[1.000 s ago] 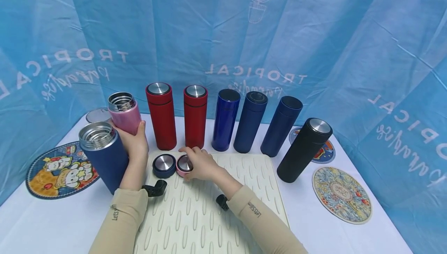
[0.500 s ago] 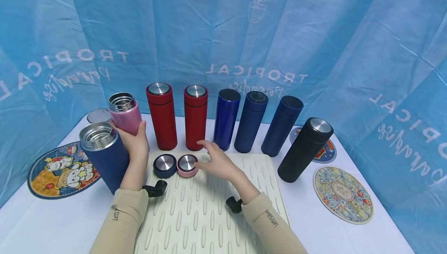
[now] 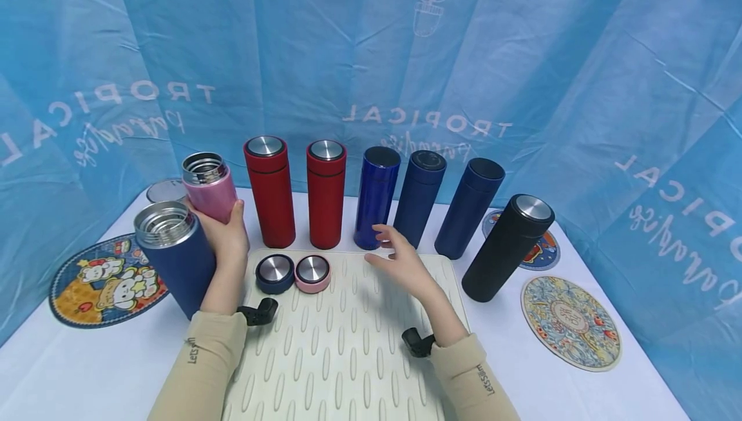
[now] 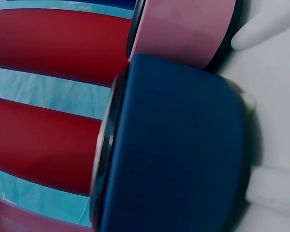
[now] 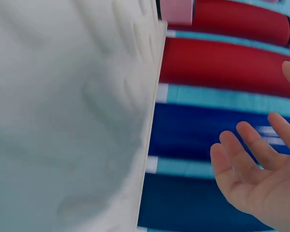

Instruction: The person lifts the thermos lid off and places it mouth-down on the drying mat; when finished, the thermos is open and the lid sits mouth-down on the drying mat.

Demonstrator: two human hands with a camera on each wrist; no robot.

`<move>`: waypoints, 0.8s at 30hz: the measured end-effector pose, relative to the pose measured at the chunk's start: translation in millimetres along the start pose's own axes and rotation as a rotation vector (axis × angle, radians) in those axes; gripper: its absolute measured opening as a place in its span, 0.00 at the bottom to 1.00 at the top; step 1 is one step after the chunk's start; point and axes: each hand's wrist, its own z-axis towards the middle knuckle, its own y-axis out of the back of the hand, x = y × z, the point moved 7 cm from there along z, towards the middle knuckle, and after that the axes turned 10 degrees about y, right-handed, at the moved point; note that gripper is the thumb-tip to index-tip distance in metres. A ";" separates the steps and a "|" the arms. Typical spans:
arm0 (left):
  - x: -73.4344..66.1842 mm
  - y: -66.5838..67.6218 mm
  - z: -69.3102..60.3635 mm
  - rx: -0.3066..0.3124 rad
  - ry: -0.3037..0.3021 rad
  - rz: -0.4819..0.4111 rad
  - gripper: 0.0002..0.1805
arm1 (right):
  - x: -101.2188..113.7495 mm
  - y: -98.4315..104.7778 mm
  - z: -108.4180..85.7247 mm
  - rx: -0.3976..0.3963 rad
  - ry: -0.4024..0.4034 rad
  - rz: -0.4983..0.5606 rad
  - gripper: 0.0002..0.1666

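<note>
My left hand [image 3: 228, 237] grips the pink thermos [image 3: 213, 199], which stands uncapped with its steel neck showing; some fingers are hidden behind it. Just in front of that hand is a wide navy thermos [image 3: 176, 253], also uncapped. Two lids with steel tops lie side by side at the mat's far left: a navy lid [image 3: 275, 273] and a pink lid [image 3: 313, 273]. In the left wrist view the navy lid [image 4: 179, 145] looms large. My right hand [image 3: 402, 266] holds nothing; its fingers are spread over the mat, before the glossy blue thermos [image 3: 377, 199].
Two red thermoses [image 3: 269, 196] stand behind the lids. Two matte blue thermoses [image 3: 469, 208] and a black thermos [image 3: 504, 253] continue the row rightward. A ribbed cream mat [image 3: 324, 356] covers the middle. Round patterned placemats [image 3: 570, 323] lie at the sides.
My right hand has let go of the pink lid and moved right, over to the front of the blue thermoses. The left hand stays on the pink thermos.
</note>
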 end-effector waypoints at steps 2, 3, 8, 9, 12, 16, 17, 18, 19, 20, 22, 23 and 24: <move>-0.5 0.0 -0.2 -0.001 -0.004 0.001 0.49 | -4.9 9.0 -4.5 -0.034 -0.024 0.014 0.34; -0.7 0.0 0.0 -0.002 -0.005 0.001 0.49 | -7.8 12.9 -6.6 -0.047 -0.035 0.023 0.34; -1.0 0.9 1.5 -0.013 -0.015 0.003 0.48 | -22.0 26.7 -14.8 -0.084 -0.082 0.062 0.34; -0.8 1.0 1.7 -0.015 -0.013 0.006 0.48 | -24.5 29.0 -16.0 -0.091 -0.084 0.066 0.35; -0.4 1.2 1.4 -0.016 -0.010 0.012 0.48 | -30.6 35.9 -20.4 -0.114 -0.099 0.059 0.34; -0.1 1.2 0.7 -0.014 -0.014 0.016 0.48 | -36.1 44.5 -26.9 -0.140 -0.136 0.037 0.33; -0.1 1.1 0.6 -0.014 -0.016 0.015 0.48 | -37.7 46.4 -28.2 -0.145 -0.144 0.035 0.33; -0.1 1.2 0.7 -0.016 -0.019 0.018 0.48 | -39.3 48.2 -29.3 -0.149 -0.152 0.036 0.33; -0.1 1.1 0.9 -0.019 -0.025 0.020 0.48 | -41.1 49.8 -30.3 -0.151 -0.160 0.036 0.33; 0.0 1.0 1.2 -0.023 -0.032 0.023 0.48 | -43.2 51.4 -31.1 -0.155 -0.168 0.037 0.33; 0.2 0.7 1.4 -0.032 -0.048 0.026 0.48 | -48.2 54.4 -32.0 -0.164 -0.180 0.035 0.34; 0.3 0.6 1.3 -0.040 -0.059 0.030 0.48 | -50.7 55.7 -32.3 -0.168 -0.184 0.032 0.34; 0.9 0.3 1.1 -0.047 -0.064 0.038 0.49 | -53.0 57.0 -32.8 -0.172 -0.189 0.027 0.34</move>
